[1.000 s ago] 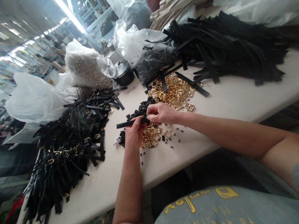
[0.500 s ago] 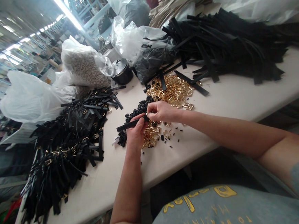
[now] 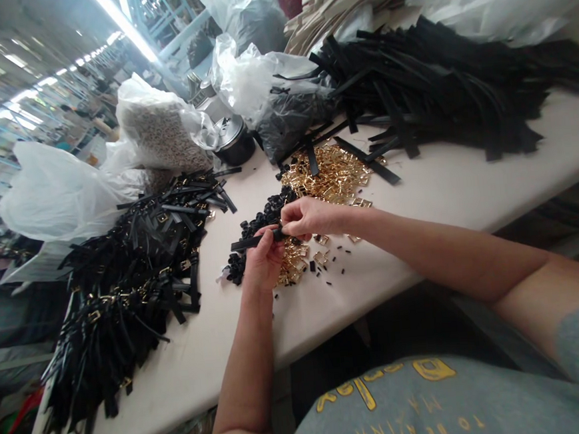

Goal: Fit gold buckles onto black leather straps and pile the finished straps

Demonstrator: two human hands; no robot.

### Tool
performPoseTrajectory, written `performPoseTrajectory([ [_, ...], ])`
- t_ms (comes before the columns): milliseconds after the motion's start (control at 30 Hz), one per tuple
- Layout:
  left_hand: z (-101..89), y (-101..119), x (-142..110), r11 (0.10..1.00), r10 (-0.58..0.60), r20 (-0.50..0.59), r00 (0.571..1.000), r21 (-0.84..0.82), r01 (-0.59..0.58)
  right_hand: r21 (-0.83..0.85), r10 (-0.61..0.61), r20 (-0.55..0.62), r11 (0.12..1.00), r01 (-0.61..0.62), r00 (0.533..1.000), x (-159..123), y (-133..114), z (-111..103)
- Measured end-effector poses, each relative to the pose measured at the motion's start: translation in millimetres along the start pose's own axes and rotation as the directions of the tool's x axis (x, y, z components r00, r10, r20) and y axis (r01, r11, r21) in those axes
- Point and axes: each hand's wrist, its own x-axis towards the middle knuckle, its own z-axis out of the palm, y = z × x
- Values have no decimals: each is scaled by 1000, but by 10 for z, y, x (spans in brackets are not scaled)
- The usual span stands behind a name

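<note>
A short black strap (image 3: 245,244) lies across my left hand (image 3: 264,262), pinched between thumb and fingers, its free end pointing left. My right hand (image 3: 305,217) has its fingertips closed at the strap's right end; what exactly they grip there is hidden. Beneath and behind both hands spreads a heap of small black loops (image 3: 269,212). Gold buckles (image 3: 333,173) are piled just beyond my right hand, and more gold buckles (image 3: 292,265) lie below my hands. Several tiny black bits (image 3: 327,267) are scattered on the table near them.
Buckled black straps (image 3: 121,310) form a long heap along the left of the pale table (image 3: 219,343). Loose black strips (image 3: 440,91) are stacked at the back right. Plastic bags (image 3: 154,124) and a black pot-like container (image 3: 233,141) stand behind.
The strap has shifted slightly right and now shows less length past my left thumb. My right hand has moved slightly left, still at the strap's end.
</note>
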Motion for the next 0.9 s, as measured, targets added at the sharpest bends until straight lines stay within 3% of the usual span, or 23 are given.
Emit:
performPoseTrajectory([
  [100,17,-11,7,1000,2,-15,1000,-14,-2,-73,-24,9,997,24,1000,-26,-32,-3],
  [233,18,-28,6,992,108,-43,993,72,-104,-223,-44,-16,974,40,999,-44,-72,-14],
  [400,-18,-50,21,950,205,-72,976,256,-181,-487,-200,-116,865,120,973,-24,-42,5],
  [567,-36,-62,45,949,252,-92,963,220,-227,-368,-259,-123,909,198,958,-4,13,49],
  [733,-23,-84,28,909,299,-91,950,331,-254,-463,-291,-181,868,180,940,1,16,52],
  [900,-24,-72,25,894,351,-71,934,322,-312,-221,-250,-114,950,221,961,-18,6,73],
])
